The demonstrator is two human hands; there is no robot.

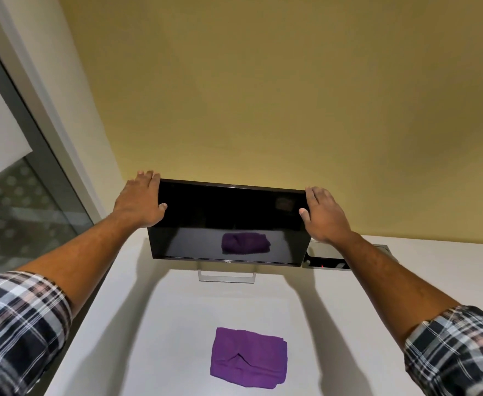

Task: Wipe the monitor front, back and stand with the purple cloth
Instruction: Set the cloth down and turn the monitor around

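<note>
I am gripping the monitor (229, 224) by its 2 upper corners: my left hand (140, 201) is wrapping the far-left corner, thumb on the screen, and my right hand (323, 215) is clamping the far-right corner the same way. The purple cloth (249, 357) is lying folded on the white table (406, 281), near me and well apart from both hands. I am judging that turning the screen could tip it on its narrow stand (226, 276), and my thumbs could be smearing the glass. A dark recessed box (330, 260) is sitting just right of the monitor and could be catching that edge.

Purple cloth (248, 357), black monitor (229, 224)
</note>
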